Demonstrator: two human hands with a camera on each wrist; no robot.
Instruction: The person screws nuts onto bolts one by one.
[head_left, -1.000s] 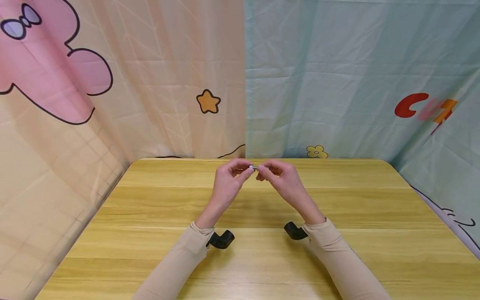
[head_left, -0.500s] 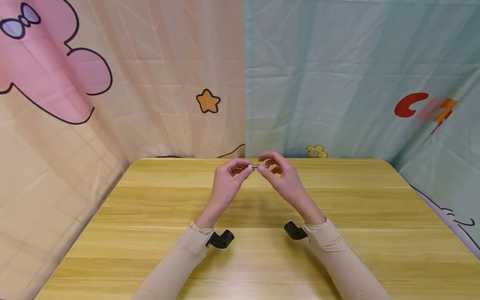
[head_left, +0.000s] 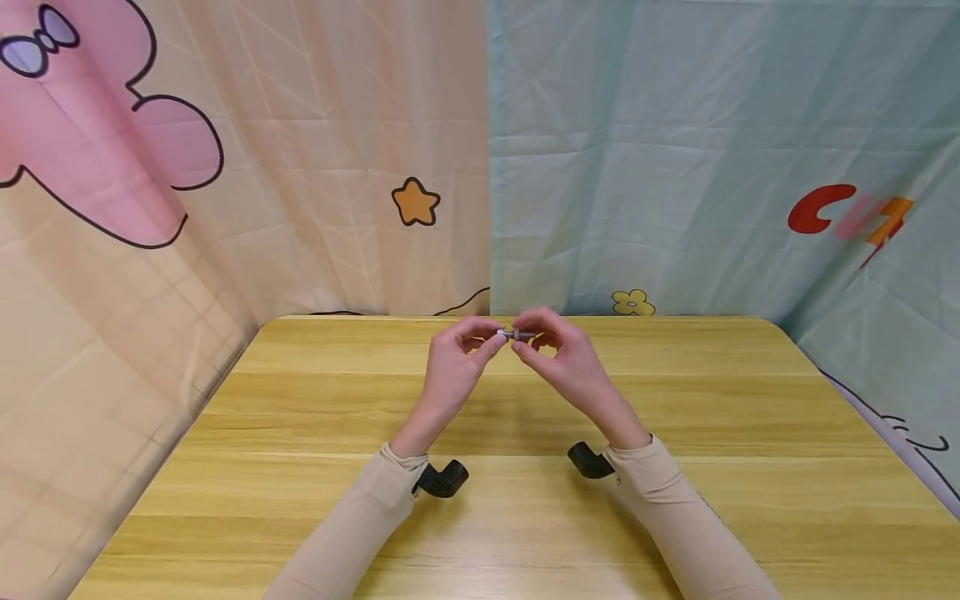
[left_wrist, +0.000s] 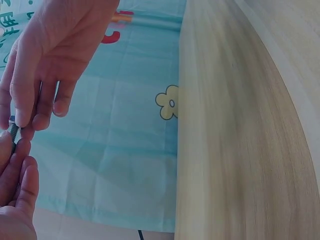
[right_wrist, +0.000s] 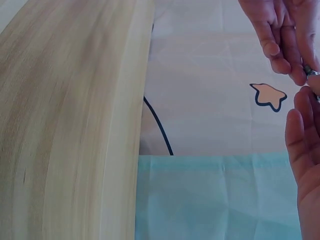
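A small metal bolt lies level between the two hands, with a nut on its shank. The left hand pinches its left end between thumb and fingertips; a whitish bit shows at that end. Around the nut curl the thumb and index finger of the right hand, thumb below and index above. In the left wrist view the bolt's thread shows between the fingertips of both hands. From the right wrist, only a sliver of the bolt is visible at the frame's edge.
Both hands are raised over a wooden table, near its far edge. Behind it hang a peach curtain and a teal curtain. A black wrist mount sticks out at the left cuff, another black mount at the right.
The right index finger lifted off half a second ago and has come back down toward the nut. The right thumb has dropped slightly, exposing more of the bolt. The left hand holds almost still.
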